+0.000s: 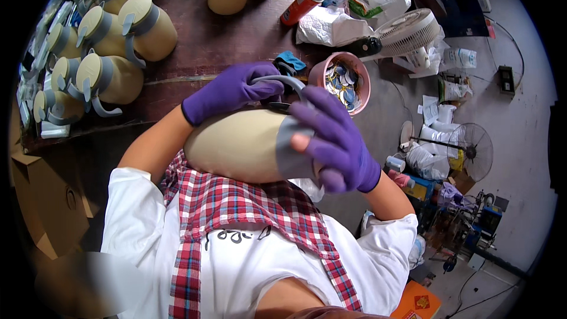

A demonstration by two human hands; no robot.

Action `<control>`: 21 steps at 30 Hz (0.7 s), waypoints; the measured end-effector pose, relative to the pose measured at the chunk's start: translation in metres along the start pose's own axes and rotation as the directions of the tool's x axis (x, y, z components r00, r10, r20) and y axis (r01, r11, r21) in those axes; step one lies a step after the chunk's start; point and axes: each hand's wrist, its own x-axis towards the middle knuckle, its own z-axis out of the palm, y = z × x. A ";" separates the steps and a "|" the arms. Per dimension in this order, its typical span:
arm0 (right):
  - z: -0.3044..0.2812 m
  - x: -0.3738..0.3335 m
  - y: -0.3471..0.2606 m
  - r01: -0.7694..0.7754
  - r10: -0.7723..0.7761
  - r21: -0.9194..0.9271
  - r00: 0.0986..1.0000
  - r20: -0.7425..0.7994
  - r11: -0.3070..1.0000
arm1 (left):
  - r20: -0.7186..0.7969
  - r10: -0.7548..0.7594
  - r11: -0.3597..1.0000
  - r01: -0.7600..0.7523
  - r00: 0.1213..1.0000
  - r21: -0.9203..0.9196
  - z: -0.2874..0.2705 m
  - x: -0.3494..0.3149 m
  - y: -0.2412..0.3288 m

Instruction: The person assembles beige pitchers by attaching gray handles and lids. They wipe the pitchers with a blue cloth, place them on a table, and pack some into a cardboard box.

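A cream jug (236,145) with a grey collar lies on its side across my lap, against my checked apron (227,204). Its grey handle (288,80) curves up on the far side, and my left hand (239,90), in a purple glove, has its fingers closed round it. Over the collar and mouth end at the right, my right hand (342,142) grips the jug, with one bare fingertip poking out of its purple glove. That glove is slightly blurred, and the jug's mouth is hidden behind it.
Several matching jugs (147,29) stand on the dark red table (201,41) at the left and back. A pink bucket (365,85) of small discs sits by the table's right edge. Near it are a red spray can (302,6), blue-black cloth (290,62) and a white fan (407,31).
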 end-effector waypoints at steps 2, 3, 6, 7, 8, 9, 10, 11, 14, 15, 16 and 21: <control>0.019 -0.022 0.016 -0.307 0.351 0.247 0.923 -0.159 0.919 | -0.159 0.086 0.978 -0.054 0.983 0.200 0.007 -0.006 0.023; 0.034 -0.026 0.022 -0.488 0.629 0.441 0.731 -0.264 0.753 | -0.189 0.353 0.803 -0.193 0.916 0.564 0.017 -0.010 0.037; 0.078 -0.052 0.069 -0.663 0.950 0.748 0.233 0.207 -0.001 | 0.184 0.496 0.323 -0.377 0.848 0.868 0.050 -0.016 0.035; 0.095 -0.082 0.079 -0.757 0.895 0.581 0.434 0.105 0.299 | 0.145 0.448 0.474 -0.372 0.882 0.798 0.040 -0.010 0.031; 0.091 -0.066 0.073 -0.675 0.914 0.715 0.384 0.132 0.180 | 0.092 0.387 0.607 -0.328 0.918 0.724 0.020 -0.009 0.023; 0.100 -0.084 0.088 -0.626 0.770 0.471 0.599 -0.217 0.621 | 0.069 0.323 0.724 -0.294 0.944 0.624 0.007 -0.005 0.022; 0.081 -0.064 0.082 -0.474 0.590 0.379 0.749 -0.302 0.795 | -0.035 0.082 0.929 -0.064 0.996 0.363 -0.005 -0.011 0.025; 0.066 -0.045 0.061 -0.348 0.479 0.396 0.824 -0.303 0.850 | -0.046 -0.125 0.990 0.128 0.991 0.062 -0.015 -0.011 0.015; 0.048 -0.012 0.030 -0.191 0.297 0.326 0.901 -0.317 0.926 | -0.182 -0.043 0.999 0.044 0.982 -0.003 -0.022 -0.021 0.016; 0.048 -0.015 0.038 -0.173 0.260 0.275 0.912 -0.317 0.946 | -0.255 -0.017 0.994 0.045 0.967 0.103 -0.015 -0.031 0.022; 0.053 -0.016 0.046 -0.254 0.355 0.304 0.867 -0.348 0.918 | -0.362 0.084 0.953 0.032 0.929 0.303 -0.006 -0.038 0.032; 0.132 -0.033 0.111 -0.383 0.695 0.672 0.663 -0.277 0.634 | -0.313 0.459 0.614 -0.042 0.831 0.788 0.026 -0.058 0.020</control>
